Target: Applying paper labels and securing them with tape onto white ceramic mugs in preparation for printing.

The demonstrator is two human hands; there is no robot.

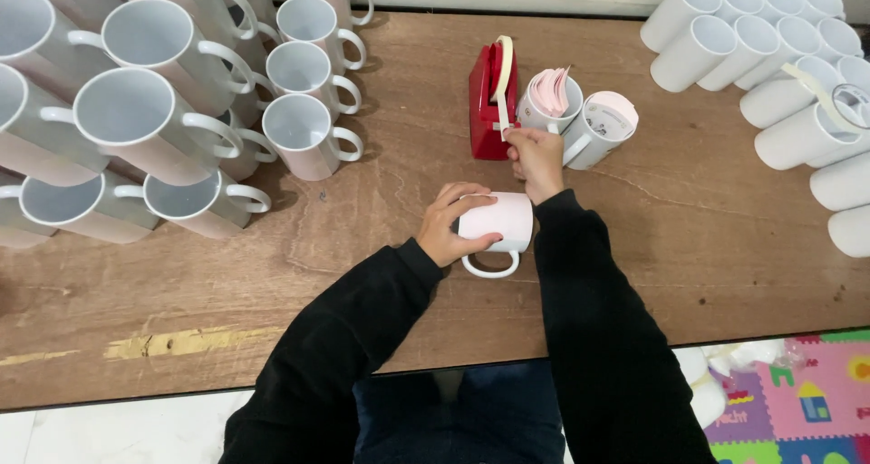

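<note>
Bare wood lies open along the bench [227, 283] near edge; white mugs [154, 111] crowd the left and far right. A mug [550, 111] beside the red tape dispenser [490, 101] holds pink slips. The left hand [450, 226] grips a sideways mug [498, 224] (handle toward the person). The right hand [535, 158] pinches the tape strip [502, 74].

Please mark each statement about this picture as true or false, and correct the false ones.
1. The left hand grips a white mug lying on its side. True.
2. The right hand rests flat on the table. False: it pinches the tape strip at the red dispenser.
3. The dispenser is blue. False: it is red.
4. Pink sheets stand in a mug behind the dispenser's right side. True.
</note>
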